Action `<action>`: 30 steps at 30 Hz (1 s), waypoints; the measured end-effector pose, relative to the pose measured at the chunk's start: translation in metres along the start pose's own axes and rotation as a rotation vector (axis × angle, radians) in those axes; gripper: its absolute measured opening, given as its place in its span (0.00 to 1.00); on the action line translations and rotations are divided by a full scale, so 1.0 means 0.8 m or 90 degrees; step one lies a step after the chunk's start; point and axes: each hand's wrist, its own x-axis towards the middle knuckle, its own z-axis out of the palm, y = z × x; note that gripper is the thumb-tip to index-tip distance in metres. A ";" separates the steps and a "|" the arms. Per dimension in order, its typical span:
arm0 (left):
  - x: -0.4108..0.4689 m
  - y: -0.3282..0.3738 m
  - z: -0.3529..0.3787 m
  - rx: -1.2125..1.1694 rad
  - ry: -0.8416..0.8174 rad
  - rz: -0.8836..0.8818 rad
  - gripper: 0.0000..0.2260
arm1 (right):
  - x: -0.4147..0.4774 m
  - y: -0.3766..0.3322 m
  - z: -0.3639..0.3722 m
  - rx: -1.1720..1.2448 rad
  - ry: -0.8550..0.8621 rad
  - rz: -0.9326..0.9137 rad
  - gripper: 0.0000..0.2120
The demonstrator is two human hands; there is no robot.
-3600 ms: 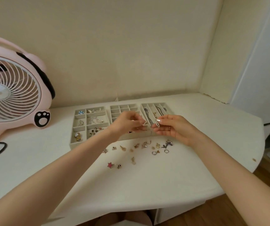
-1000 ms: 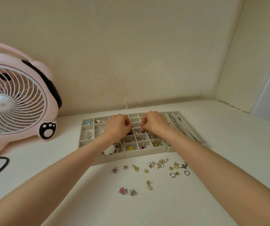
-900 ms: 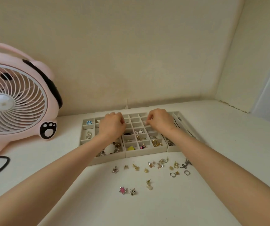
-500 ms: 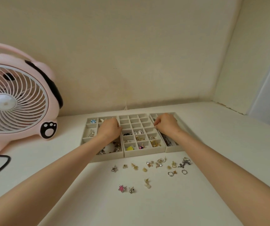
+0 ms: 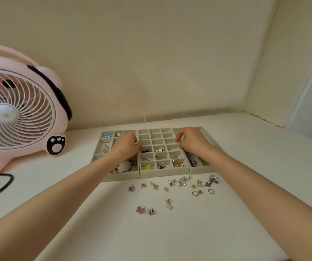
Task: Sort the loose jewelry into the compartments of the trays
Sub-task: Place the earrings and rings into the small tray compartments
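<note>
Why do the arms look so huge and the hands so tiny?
Head view: the wide-angle lens stretches whatever is near the edges, so the forearms balloon while the left hand and right hand, farther off, look small; soft light, faint shadows.

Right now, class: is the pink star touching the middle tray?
Apart. The head view shows the pink star lying well in front of the middle tray, with a row of loose pieces between them.

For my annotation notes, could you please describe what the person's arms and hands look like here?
The left forearm and right forearm are bare to the frame edge: no sleeves, watch, bracelet or glove shows. The left hand and right hand are bare too; whether any ring or nail polish is worn is too small to tell.
</note>
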 end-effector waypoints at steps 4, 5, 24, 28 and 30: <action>-0.015 -0.002 -0.003 0.034 0.102 0.087 0.17 | -0.022 0.008 -0.015 -0.019 0.001 -0.037 0.08; -0.023 -0.001 -0.005 0.012 0.134 0.138 0.16 | -0.030 0.012 -0.020 -0.007 0.007 -0.045 0.07; -0.114 0.046 0.015 -0.144 0.051 0.412 0.04 | -0.156 0.081 -0.061 0.075 -0.111 0.020 0.07; -0.115 0.079 0.023 -0.114 0.020 0.443 0.07 | -0.163 0.086 -0.072 0.114 -0.105 0.035 0.05; -0.112 0.095 0.028 -0.091 0.003 0.457 0.08 | -0.164 0.088 -0.078 0.152 -0.094 0.045 0.05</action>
